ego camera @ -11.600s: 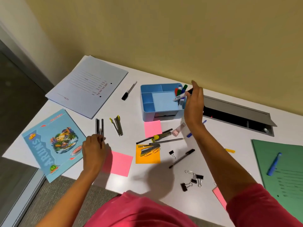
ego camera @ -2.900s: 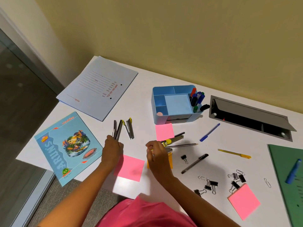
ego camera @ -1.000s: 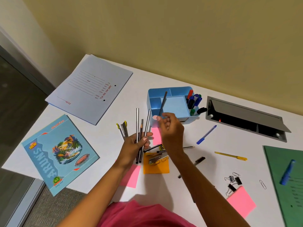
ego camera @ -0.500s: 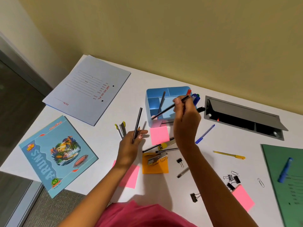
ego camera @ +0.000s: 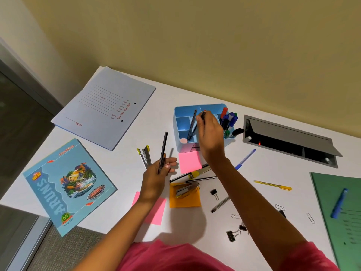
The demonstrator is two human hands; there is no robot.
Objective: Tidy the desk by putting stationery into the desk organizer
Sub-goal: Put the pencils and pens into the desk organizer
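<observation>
A blue desk organizer [ego camera: 180,114] stands at the back of the white desk, with several markers [ego camera: 228,120] upright in its right compartment and one dark pencil [ego camera: 192,124] leaning in a left compartment. My right hand [ego camera: 210,133] hovers over the organizer, pinching a second dark pencil whose tip [ego camera: 203,114] sticks out above my fingers. My left hand [ego camera: 158,173] is in front of the organizer to the left and grips one dark pencil [ego camera: 163,148] pointing up.
Loose on the desk: pink notes [ego camera: 189,161], an orange pad [ego camera: 185,200] with a stapler [ego camera: 185,189], a yellow-tipped stapler [ego camera: 145,155], blue pen [ego camera: 245,159], yellow pen [ego camera: 273,185], binder clips [ego camera: 232,234], paper clips. A blue notebook [ego camera: 68,184], lilac folder [ego camera: 105,106], green folder [ego camera: 340,212], open cable tray [ego camera: 289,141].
My right hand has swung its pencil from lying across the organizer to pointing down into a left compartment. My left hand still holds one pencil, slightly lower.
</observation>
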